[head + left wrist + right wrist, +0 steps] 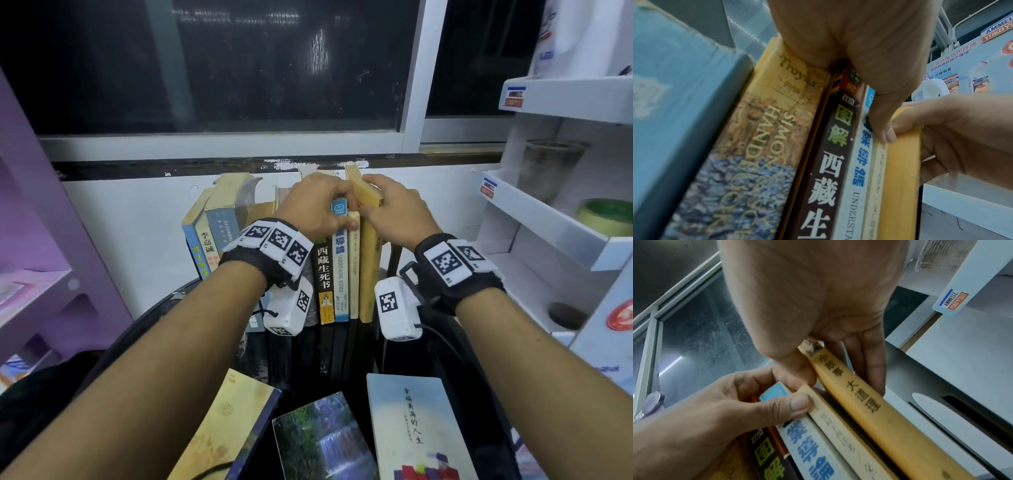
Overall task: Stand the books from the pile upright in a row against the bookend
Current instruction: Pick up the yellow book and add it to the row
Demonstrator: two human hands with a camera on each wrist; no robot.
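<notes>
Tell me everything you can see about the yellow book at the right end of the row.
The yellow book is a slim paperback with a plain yellow spine, black Chinese characters and a worn top corner. It stands at the right end of the upright row, its top tilted away from the cream book beside it. The right hand grips its top; the left hand holds the neighbouring books' tops.

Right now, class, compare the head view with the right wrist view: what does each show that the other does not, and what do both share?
Only the head view shows the three books lying flat in front: the yellow-covered book, the waterfall book and the pale blue book.

Only the right wrist view shows the black characters on the yellow book's spine.

Both show the right hand pinching that yellow book at the row's right end, and the left hand holding the neighbouring upright books.
</notes>
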